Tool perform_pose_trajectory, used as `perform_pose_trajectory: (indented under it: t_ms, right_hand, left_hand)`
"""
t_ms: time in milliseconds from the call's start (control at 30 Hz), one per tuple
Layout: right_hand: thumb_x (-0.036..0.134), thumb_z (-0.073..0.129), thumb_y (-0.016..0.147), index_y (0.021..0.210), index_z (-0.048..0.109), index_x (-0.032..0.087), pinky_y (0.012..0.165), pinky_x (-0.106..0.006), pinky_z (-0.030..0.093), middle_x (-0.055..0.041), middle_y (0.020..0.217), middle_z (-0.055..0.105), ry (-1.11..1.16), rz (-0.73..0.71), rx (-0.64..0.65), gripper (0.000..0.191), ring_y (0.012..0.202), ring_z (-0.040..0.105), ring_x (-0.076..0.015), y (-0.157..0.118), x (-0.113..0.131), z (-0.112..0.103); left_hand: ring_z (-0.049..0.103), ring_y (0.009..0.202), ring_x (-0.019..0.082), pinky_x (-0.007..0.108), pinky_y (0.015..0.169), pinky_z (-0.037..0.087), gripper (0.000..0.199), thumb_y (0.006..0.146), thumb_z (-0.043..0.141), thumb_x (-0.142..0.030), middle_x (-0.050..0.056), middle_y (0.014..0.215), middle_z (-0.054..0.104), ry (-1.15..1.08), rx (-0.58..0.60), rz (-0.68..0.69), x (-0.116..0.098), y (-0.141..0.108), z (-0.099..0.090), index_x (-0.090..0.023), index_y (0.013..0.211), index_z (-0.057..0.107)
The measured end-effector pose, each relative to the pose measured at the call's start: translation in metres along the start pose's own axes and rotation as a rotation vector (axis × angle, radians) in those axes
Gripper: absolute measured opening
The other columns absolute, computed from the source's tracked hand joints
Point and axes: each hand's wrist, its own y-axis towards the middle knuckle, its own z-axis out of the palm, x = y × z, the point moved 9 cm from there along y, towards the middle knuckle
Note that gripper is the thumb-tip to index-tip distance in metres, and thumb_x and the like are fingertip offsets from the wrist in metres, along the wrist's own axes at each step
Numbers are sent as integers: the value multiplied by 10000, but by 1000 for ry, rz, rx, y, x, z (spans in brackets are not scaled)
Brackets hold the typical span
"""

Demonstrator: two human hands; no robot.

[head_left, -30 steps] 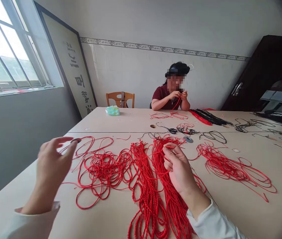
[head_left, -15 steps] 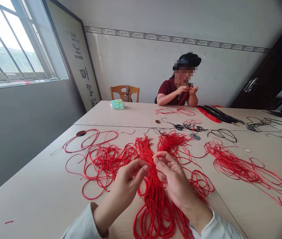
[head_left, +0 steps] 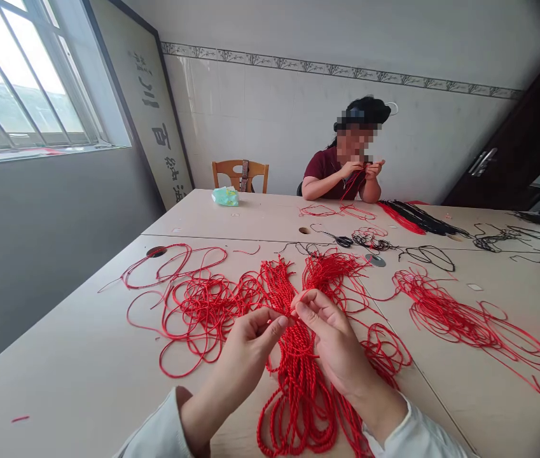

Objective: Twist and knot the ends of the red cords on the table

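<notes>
My left hand (head_left: 245, 356) is closed in a pinch, thumb against forefinger, on a thin red cord. Close beside it, my right hand (head_left: 336, 340) pinches the same cord, and the two sets of fingertips almost meet. Most of that cord is hidden by the fingers or blends into the red behind it. Under both hands a bundle of twisted red cords (head_left: 298, 397) lies lengthwise on the table, looped at the near end. A loose tangle of red cord (head_left: 207, 299) is left of my left hand. Beyond my right hand fans a bunch of red cord ends (head_left: 329, 270).
Another person (head_left: 341, 172) sits across the table (head_left: 83, 356), holding red cord. Scissors (head_left: 345, 242) lie past the bundle, near black cord (head_left: 427, 257). More red cord (head_left: 465, 324) spreads at right. A green-white packet (head_left: 225, 196) and a chair (head_left: 260, 173) are at the far left.
My fingertips have drawn slightly closer together on the cord. The view has shifted a little. Across the table, the person's hands have moved slightly.
</notes>
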Motion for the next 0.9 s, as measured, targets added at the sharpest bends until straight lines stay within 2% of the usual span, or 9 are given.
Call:
perform_pose_trajectory:
  t_ms: [267, 467, 600, 733, 900]
  right_hand:
    - [339, 708, 794, 785, 606, 200, 796, -276, 394, 7, 806, 594, 21, 4, 13, 172, 799, 498, -145, 0, 2, 1]
    - [322, 746, 756, 772, 587, 202, 760, -258, 399, 27, 777, 568, 100, 2, -45, 200, 757, 479, -125, 4, 0, -6]
    - [333, 704, 804, 783, 585, 204, 753, -261, 396, 27, 778, 569, 4, -56, -15, 177, 750, 484, -124, 7, 4, -6]
    - [353, 689, 823, 827, 601, 203, 750, -264, 401, 22, 787, 583, -91, -52, -15, 173, 753, 499, -126, 6, 3, -7]
    - [350, 689, 832, 843, 627, 210, 755, -249, 419, 23, 801, 594, -110, -30, 12, 154, 782, 525, -120, 4, -2, -3]
  left_hand:
    - [173, 445, 69, 232, 444, 181, 349, 763, 665, -515, -107, 493, 277, -62, 4, -34, 2, 0, 2, -176, 730, 586]
    - [172, 438, 58, 215, 425, 166, 351, 754, 686, -505, -105, 509, 300, -132, 45, -26, 5, 2, 9, -174, 754, 568]
    - [203, 445, 58, 206, 428, 192, 328, 782, 672, -484, -93, 533, 345, -141, 27, -8, 9, 5, 8, -171, 779, 575]
    - [252, 484, 74, 205, 444, 222, 298, 798, 660, -459, -71, 576, 397, -91, 11, 12, 6, 3, 5, -169, 852, 623]
    - [347, 558, 92, 207, 506, 302, 269, 775, 692, -422, -39, 621, 472, -56, -13, 56, -2, 2, 1, -163, 748, 625]
